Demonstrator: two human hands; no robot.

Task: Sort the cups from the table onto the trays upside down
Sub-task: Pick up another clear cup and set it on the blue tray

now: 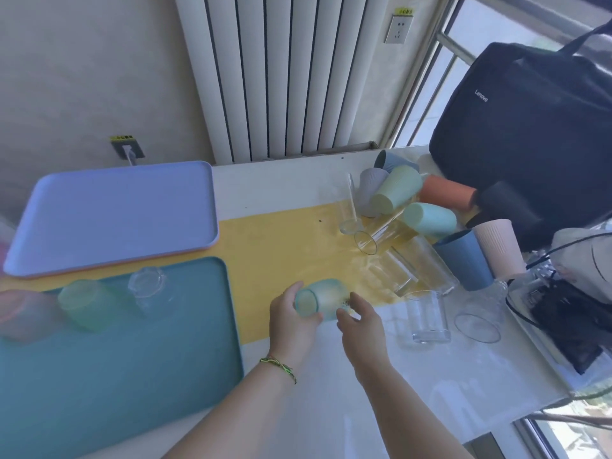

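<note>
White table (331, 409) with a yellow runner (281, 236), pushed against a beige wall (82, 77) and a ribbed radiator (281, 77). Two trays side by side at the left: lilac tray (116, 210) farther back and bare, teal tray (116, 376) nearer, most of its near half open. Strip of runner free between the teal tray's right edge and the hands. On the teal tray's far part, a green cup (87, 303) and a clear glass (147, 281) upside down, a pink cup (20, 313) blurred at the left edge. Crowding the right side, a heap of plastic cups (397, 190) tipped over, several glasses (384, 233) lying beside them, one upright glass (427, 316) just right of the hands, a black bag (530, 127) and cables (546, 260) behind. Frosted cup (319, 296) held above the runner near the teal tray's right edge, on its side, long axis running from near left to far right. Left hand (291, 321) wrapped around its near end, thumb on top. Right hand (362, 321) at the far end, fingertips against it, grip unclear
</note>
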